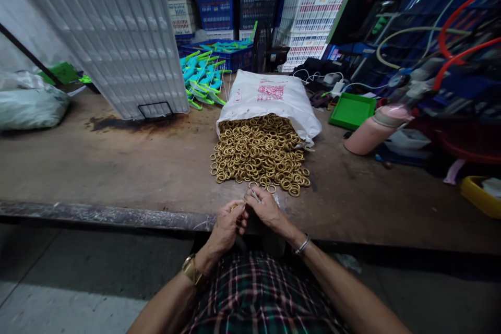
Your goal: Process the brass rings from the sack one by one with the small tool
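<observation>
Close to the table's front edge, my left hand (229, 227) is closed in a pinch on a gold-coloured ring (234, 207), mostly covered by the fingers. Beside it, almost touching, my right hand (269, 210) grips a slim greyish tool (255, 195); its kind is too small to tell. Just beyond both hands lies a heap of gold-coloured rings (254, 154), spilling from the mouth of a white sack (245, 88) with red print. A few single rings lie loose at the heap's near edge.
The brown table (156, 167) carries a tall ribbed translucent panel (113, 36), turquoise-and-green toy bows (203, 78), a green tray (352, 110) and a pink bottle (370, 131). A yellow container (479, 195) sits far right. Stacked crates (309, 8) stand behind; red hoses (450, 62) hang at right.
</observation>
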`<state>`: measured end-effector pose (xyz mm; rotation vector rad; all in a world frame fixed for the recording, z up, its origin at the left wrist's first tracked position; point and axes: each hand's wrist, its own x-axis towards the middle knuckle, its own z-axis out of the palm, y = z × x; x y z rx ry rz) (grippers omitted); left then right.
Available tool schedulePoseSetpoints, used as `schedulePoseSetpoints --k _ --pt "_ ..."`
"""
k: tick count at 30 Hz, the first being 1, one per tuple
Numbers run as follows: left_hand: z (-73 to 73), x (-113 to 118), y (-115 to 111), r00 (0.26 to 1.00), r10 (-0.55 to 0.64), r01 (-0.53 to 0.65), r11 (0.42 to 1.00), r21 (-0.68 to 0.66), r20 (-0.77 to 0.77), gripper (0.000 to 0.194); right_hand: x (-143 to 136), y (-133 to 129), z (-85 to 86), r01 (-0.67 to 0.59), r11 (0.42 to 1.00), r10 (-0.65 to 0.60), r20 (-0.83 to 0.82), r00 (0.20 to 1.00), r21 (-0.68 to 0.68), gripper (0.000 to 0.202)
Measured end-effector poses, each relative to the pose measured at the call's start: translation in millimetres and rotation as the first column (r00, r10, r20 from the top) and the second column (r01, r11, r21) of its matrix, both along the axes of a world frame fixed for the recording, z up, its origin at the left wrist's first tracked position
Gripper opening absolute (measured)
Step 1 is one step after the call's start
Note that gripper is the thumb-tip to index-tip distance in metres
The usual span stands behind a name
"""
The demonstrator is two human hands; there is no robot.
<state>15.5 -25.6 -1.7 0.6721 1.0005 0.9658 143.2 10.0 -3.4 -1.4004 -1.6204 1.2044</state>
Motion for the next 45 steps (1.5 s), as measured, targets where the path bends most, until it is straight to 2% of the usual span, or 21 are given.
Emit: schedulePoseSetpoints --k 5,8,10,12,15,18,22,25,30,33,37,42,45 --pt "2.8 -4 1 0.998 -0.068 0.067 0.997 0.026 0.012 0.031 -1 -2 2.7 -0.005 1.000 0.005 -0.005 1.000 0.019 0.017" --pt "2.3 -5 1 0.997 -0.076 0.076 0.996 0.039 -0.007 0.031 1 0 2.2 -0.011 1.000 0.010 -0.030 0.999 -0.014 0.018" --pt "1.2 -5 1 0.998 -0.060 0.060 0.997 0.047 -0.020 0.033 3 1 -0.1 0.017 1.000 -0.017 0.027 0.999 0.010 0.019" --pt "-0.1 -6 0 0.998 -0.042 0.044 0.997 0.057 -0.044 0.034 6 0 -3.6 -0.006 0.995 -0.009 0.152 0.988 0.101 0.018" --pt "-1.3 -6 1 0.994 -0.030 0.039 0.995 0.089 -0.105 0.034 10 -6 -7.6 -0.183 0.958 0.100 0.341 0.935 0.220 0.011" --pt "-0.4 -6 1 0.981 -0.021 0.043 0.993 0.113 -0.191 0.034 9 -11 -7.3 -0.295 0.922 0.159 0.449 0.879 0.250 0.013" --pt "2.3 -7 1 0.961 -0.025 0.061 0.990 0.124 -0.276 0.034 8 -12 -4.0 -0.341 0.907 0.176 0.514 0.840 0.248 0.017" --pt "2.1 -8 1 0.945 -0.012 0.074 0.981 0.180 -0.326 0.032 9 -10 -4.7 -0.370 0.899 0.181 0.568 0.803 0.236 0.021" --pt "-1.6 -11 -1 0.932 -0.013 0.096 0.972 0.213 -0.363 0.031 6 -10 -8.4 -0.391 0.912 0.207 0.683 0.701 0.125 0.031" --pt "-1.7 -13 -6 0.952 -0.038 0.088 0.984 0.152 -0.304 0.032 2 -7 -7.6 -0.364 0.928 0.188 0.734 0.652 0.086 0.031" --pt "3.7 -13 -13 0.986 -0.101 0.109 0.992 0.058 -0.132 0.030 0 3 -7.7 -0.266 0.961 0.107 0.775 0.622 0.081 0.028" --pt "3.5 -13 -12 0.990 -0.013 0.014 1.000 -0.006 0.137 0.030 3 17 -14.8 -0.107 0.974 -0.095 0.791 0.604 0.198 0.022" --pt "-4.7 -16 -10 0.989 -0.007 0.012 0.999 -0.035 0.149 0.030 3 21 -18.8 -0.068 0.977 -0.131 0.817 0.561 0.203 0.027"
